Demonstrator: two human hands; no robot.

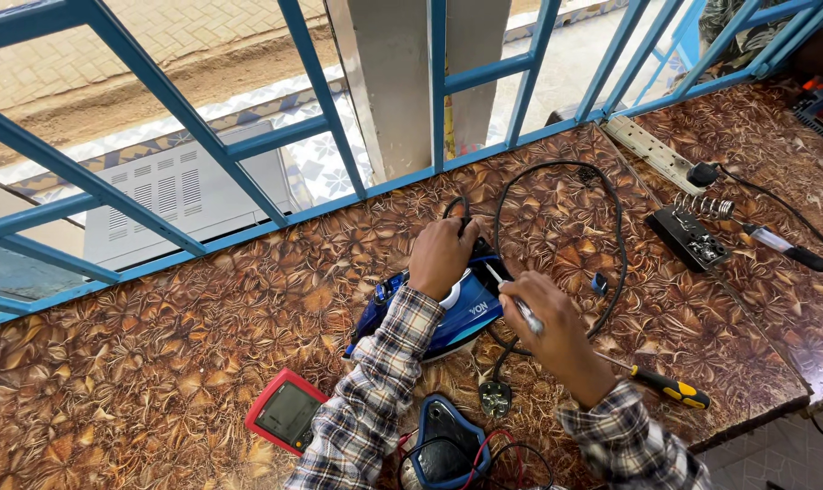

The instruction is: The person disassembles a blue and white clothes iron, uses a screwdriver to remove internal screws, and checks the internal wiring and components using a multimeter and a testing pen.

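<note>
At the centre of the leaf-patterned brown worktop lies a blue and white steam iron, resting on its side. The left hand presses down on the iron's upper end, at about 12 o'clock of the body, its grip closed over the rear where the black power cord leaves it. The right hand, at 4 o'clock of the iron, has its grip wrapped tight around a slim screwdriver whose tip points toward the iron's casing at 10 o'clock from the hand. The cord loops out toward 1 o'clock and returns to a black plug lying at 6 o'clock of the iron. A second screwdriver with a yellow and black handle lies at 4 o'clock, near the worktop edge. A red multimeter sits at 8 o'clock. A soldering iron stand and a white power strip lie at 2 o'clock, beside the blue window bars.
</note>
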